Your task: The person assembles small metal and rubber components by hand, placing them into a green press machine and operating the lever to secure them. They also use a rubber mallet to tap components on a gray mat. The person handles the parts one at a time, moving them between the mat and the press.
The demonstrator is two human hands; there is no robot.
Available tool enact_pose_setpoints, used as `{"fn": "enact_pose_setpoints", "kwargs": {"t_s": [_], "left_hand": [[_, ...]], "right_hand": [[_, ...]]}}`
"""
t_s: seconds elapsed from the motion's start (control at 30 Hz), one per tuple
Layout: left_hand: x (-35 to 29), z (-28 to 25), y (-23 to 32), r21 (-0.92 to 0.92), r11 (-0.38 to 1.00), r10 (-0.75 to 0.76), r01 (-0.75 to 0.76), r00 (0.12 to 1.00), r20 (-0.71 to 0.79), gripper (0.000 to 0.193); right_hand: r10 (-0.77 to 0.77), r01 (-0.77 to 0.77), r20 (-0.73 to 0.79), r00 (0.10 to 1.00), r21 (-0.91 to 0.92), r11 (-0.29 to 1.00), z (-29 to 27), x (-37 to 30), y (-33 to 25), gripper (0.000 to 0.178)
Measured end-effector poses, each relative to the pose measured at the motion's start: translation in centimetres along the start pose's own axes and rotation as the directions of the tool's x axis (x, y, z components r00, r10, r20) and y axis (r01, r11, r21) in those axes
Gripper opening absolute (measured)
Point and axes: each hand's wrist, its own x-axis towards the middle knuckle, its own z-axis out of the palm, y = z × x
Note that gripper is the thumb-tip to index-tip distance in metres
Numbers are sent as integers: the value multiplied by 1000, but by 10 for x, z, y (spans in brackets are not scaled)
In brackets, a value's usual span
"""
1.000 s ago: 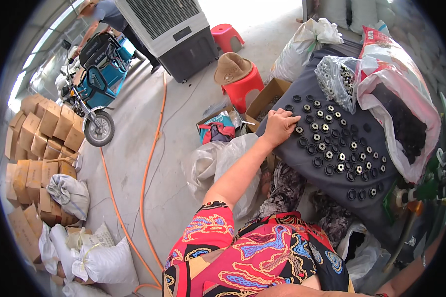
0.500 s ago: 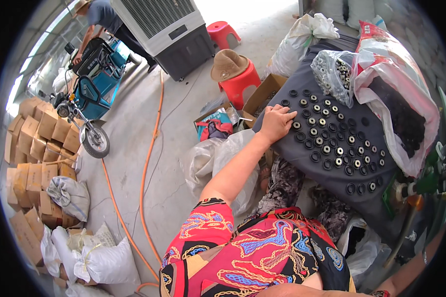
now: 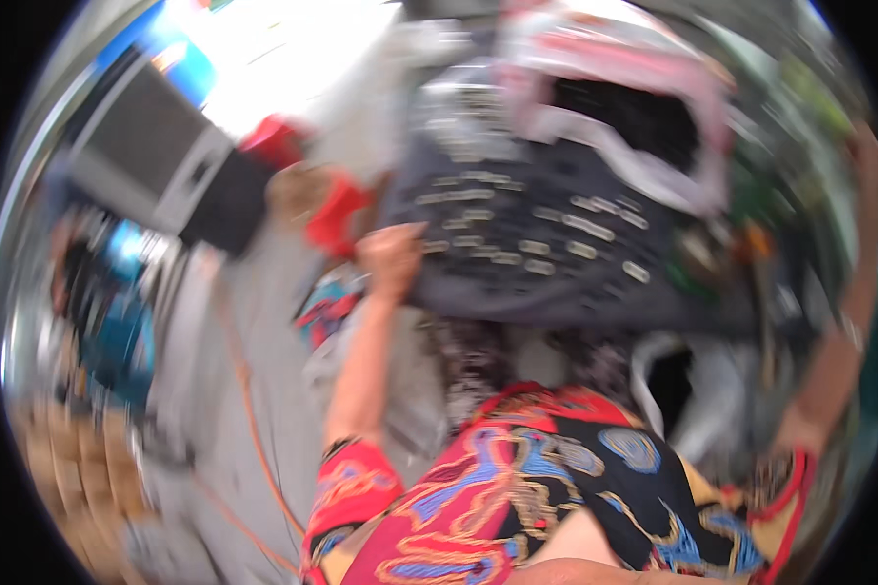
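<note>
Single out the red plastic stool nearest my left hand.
The red plastic stool with the brown hat, just beyond your left hand; the other red plastic stool stands farther off, without one.

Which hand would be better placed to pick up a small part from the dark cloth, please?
Probably the left hand: it is at the left edge of the dark cloth, beside the small parts; the right hand is farther off.
</note>
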Motion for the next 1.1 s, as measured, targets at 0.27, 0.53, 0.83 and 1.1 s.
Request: {"fn": "enact_pose_setpoints", "kwargs": {"t_s": [0.27,0.53,0.83,1.1], "left_hand": [[83,29,194,-668,678,-231,308,951,205,57],[104,129,338,-727,652,61,214,941,332,85],[112,146,359,-762,625,52,167,966,254,86],[129,164,376,-729,626,-19,278,940,341,84]], "right_hand": [[142,-165,91,986,350,922,15,8,-10,20],[97,-114,65,993,398,910,8,6,-8,14],[83,-91,36,996,405,910,11,5,-7,16],[81,-78,10,997,400,913,13,3,-12,16]]}}
